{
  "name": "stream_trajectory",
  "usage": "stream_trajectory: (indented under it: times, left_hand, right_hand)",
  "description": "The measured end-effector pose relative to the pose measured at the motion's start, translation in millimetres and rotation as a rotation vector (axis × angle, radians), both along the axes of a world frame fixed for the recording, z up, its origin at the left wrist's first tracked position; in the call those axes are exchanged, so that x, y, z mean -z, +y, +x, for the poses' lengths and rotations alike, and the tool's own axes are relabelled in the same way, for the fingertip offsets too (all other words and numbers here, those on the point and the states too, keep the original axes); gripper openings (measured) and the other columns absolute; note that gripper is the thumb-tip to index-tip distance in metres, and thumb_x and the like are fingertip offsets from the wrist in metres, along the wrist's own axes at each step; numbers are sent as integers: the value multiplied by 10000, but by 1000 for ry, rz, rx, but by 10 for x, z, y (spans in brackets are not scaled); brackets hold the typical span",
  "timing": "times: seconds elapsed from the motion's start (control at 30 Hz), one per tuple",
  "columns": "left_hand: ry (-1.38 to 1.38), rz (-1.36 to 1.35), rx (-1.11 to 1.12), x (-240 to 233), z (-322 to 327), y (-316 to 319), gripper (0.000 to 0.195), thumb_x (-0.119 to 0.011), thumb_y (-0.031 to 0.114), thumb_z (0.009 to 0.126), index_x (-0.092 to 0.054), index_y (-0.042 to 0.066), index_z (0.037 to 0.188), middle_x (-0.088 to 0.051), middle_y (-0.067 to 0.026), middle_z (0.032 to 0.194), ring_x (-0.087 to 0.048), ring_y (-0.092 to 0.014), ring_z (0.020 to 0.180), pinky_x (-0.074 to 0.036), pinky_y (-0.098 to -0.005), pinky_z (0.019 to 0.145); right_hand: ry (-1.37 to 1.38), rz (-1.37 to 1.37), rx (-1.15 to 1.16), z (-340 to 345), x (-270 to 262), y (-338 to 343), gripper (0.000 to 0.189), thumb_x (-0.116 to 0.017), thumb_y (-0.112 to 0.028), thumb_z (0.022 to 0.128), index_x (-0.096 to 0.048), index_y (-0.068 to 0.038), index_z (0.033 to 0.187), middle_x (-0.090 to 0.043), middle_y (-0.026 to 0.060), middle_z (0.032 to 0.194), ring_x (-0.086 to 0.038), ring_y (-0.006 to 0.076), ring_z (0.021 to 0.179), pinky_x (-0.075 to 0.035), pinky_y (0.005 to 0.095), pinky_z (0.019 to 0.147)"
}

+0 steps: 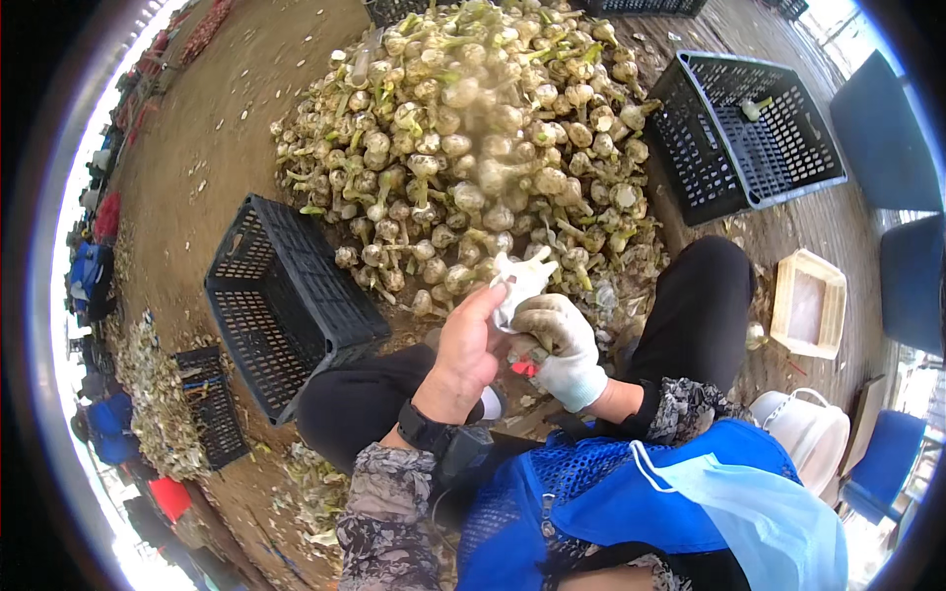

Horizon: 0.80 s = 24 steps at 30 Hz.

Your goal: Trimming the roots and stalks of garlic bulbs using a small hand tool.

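Note:
My bare left hand (469, 343) and my gloved right hand (565, 340) meet low in front of me, below the near edge of a large heap of garlic bulbs (458, 162) with stems. A white object, seemingly a crumpled fabric glove (523, 281), is held between my left thumb and fingers and touches the right hand's knuckles. My right hand, in a whitish, soiled glove, is closed around a small tool with a red part (525, 367); its kind is not clear. The left fingertips are partly hidden.
A black plastic crate (295, 295) lies tipped at the left. Another black crate (754, 199) at the upper right holds one garlic bulb (755, 108). At the right are a shallow pale tray (781, 303) and a white bucket (805, 436). Garlic scraps (314, 480) litter the ground.

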State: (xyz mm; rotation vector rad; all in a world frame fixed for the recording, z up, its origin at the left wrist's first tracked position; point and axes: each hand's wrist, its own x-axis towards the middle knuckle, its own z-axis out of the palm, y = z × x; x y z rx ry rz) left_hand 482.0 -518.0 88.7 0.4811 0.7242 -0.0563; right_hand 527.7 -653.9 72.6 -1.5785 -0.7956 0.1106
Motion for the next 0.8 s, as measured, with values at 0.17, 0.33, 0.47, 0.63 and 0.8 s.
stream_trajectory:
  times: [0.17, 0.33, 0.47, 0.63, 0.8]
  left_hand:
    - [21, 317, -198, 36, -115, -15, 118, -623, 53, 849, -644, 7, 956, -672, -106, 958, -640, -201, 866, -514, -326, 804]
    - [-52, 483, -171, -29, -219, 65, 190, -617, 31, 853, -643, -51, 1023, -667, -108, 986, -628, -165, 879, -484, -289, 819]
    - [-52, 572, -29, -63, -270, -56, 199, -584, 76, 885, -645, -51, 1026, -663, -79, 982, -603, -116, 862, -459, -245, 795]
    - [75, 613, 14, -64, -294, -228, 202, -582, 88, 899, -640, -51, 1033, -645, -25, 885, -568, -78, 743, -454, -210, 683]
    - [68, 612, -49, -74, -259, -292, 197, -559, 69, 893, -637, -57, 1023, -652, -52, 901, -588, -101, 777, -467, -232, 707]
  right_hand:
    - [145, -136, -49, -48, -3, -47, 314, -724, -7, 661, -607, -49, 949, -611, 95, 906, -597, 255, 793, -488, 343, 695]
    - [307, -323, -14, -67, -175, -150, 393, -771, -131, 660, -597, -45, 1003, -602, 115, 906, -615, 246, 765, -495, 350, 668]
    - [153, -250, 46, -44, -243, -77, 420, -791, -184, 639, -591, -51, 983, -585, 118, 907, -612, 284, 764, -490, 377, 662]
    - [197, -382, 64, 37, -122, 50, 288, -716, -87, 667, -602, -81, 931, -603, 129, 872, -605, 334, 767, -487, 402, 676]
    - [220, -253, 56, -11, -12, -5, 310, -684, -46, 678, -602, -79, 975, -628, 149, 891, -617, 341, 819, -491, 396, 691]
